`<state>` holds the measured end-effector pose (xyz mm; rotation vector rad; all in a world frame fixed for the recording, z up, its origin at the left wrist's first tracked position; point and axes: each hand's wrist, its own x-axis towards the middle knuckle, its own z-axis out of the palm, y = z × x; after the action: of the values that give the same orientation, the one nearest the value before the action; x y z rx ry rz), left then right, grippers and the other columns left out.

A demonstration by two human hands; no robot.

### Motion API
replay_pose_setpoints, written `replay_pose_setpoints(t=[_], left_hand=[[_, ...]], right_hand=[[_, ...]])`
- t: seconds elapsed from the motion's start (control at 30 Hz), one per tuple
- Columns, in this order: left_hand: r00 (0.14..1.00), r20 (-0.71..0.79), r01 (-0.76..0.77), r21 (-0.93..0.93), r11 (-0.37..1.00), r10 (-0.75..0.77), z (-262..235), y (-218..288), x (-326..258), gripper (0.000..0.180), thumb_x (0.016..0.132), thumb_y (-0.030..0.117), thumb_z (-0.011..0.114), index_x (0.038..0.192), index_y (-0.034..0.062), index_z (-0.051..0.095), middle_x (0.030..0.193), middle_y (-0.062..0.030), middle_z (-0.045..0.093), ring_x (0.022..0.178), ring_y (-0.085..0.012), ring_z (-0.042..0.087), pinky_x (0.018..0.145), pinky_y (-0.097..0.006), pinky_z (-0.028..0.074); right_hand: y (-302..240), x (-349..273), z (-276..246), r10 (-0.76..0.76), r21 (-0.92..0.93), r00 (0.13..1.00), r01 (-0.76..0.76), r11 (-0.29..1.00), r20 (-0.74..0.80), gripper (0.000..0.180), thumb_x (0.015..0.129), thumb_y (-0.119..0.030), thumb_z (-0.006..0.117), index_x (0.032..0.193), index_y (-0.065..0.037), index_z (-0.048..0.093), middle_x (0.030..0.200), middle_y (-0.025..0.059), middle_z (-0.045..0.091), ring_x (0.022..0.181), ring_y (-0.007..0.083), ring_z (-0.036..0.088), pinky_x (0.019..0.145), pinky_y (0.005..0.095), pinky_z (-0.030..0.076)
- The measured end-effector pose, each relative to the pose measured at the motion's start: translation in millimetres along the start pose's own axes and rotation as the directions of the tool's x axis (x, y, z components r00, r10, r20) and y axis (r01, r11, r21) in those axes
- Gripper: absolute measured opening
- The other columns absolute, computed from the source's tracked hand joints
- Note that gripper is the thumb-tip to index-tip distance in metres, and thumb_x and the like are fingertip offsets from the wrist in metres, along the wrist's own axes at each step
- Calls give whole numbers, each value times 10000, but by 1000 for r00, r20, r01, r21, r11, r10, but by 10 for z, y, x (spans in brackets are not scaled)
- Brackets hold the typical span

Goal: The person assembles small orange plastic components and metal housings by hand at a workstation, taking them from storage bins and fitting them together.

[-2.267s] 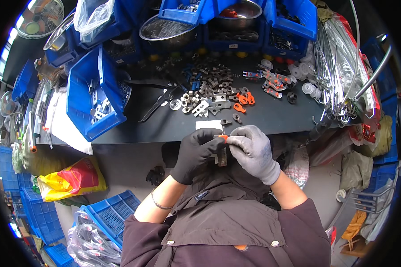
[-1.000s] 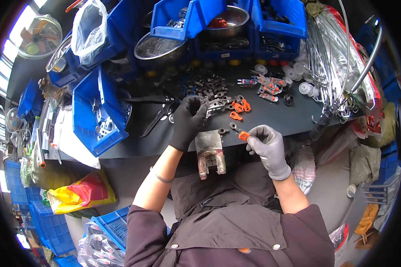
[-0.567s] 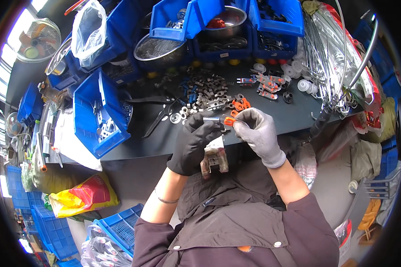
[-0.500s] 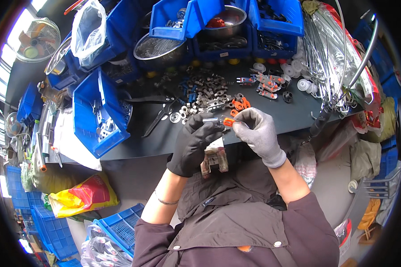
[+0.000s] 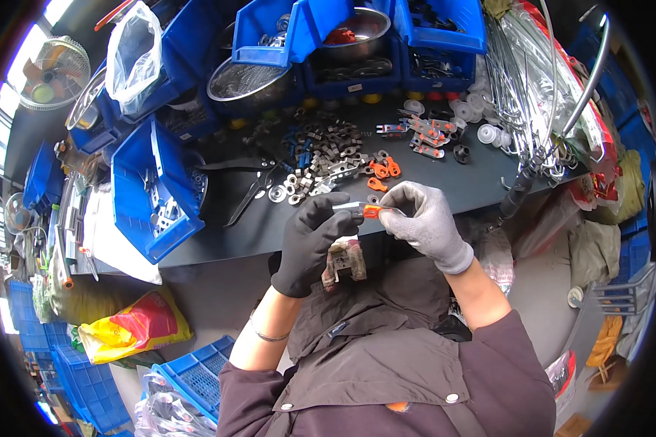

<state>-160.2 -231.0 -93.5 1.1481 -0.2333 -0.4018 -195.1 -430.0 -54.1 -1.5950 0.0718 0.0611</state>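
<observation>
In a black glove, my left hand (image 5: 311,244) pinches a small silver metal bracket (image 5: 348,207) between thumb and fingers. My right hand (image 5: 424,227), gloved in light grey, grips a small orange plastic piece (image 5: 372,211) that meets the bracket's right end. Both parts are held just above the table's front edge; how far the orange piece sits inside the bracket is hidden by the fingers. Beyond the hands lie loose orange plastic pieces (image 5: 383,169) and a heap of small metal fittings (image 5: 332,149). Farther right is a cluster of metal brackets with orange inserts (image 5: 430,135).
Pliers (image 5: 252,191) lie left of the heap. A tilted blue bin (image 5: 135,193) holds metal brackets. More blue bins (image 5: 444,33) and a steel bowl (image 5: 357,45) line the back. White plastic discs (image 5: 492,135) and bundled wire rods (image 5: 514,95) are at right.
The orange piece has come against the end of the metal bracket and turned more level with it. The view has shifted slightly; both hands keep their grips.
</observation>
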Motion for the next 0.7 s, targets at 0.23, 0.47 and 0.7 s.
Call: replay_pose_setpoints(t=[0.23,0.47,0.7], left_hand=[[989,68,119,142,983,-130,-1,16,-55,290,878,119,653,1119,-22,575,1016,-74,651,895,-115,624,780,-257,515],[976,93,193,40,980,-196,17,-14,-46,285,906,120,620,1145,-30,578,1016,-75,650,898,-119,637,775,-254,528],[948,36,317,-107,942,-315,106,99,-117,275,918,109,595,1150,-37,573,1022,-104,655,868,-167,672,751,-272,563]], right_hand=[[-88,-74,-115,54,-69,993,-47,997,103,116,804,-74,672,860,17,629,707,2,595,574,21,502,507,186,408],[-6,-107,-23,85,143,996,-86,986,11,124,815,-83,664,849,30,623,734,46,620,574,42,540,509,211,449],[91,-175,-17,-304,-208,951,309,928,59,254,772,-56,685,1015,-22,621,850,60,638,657,100,581,589,247,466]])
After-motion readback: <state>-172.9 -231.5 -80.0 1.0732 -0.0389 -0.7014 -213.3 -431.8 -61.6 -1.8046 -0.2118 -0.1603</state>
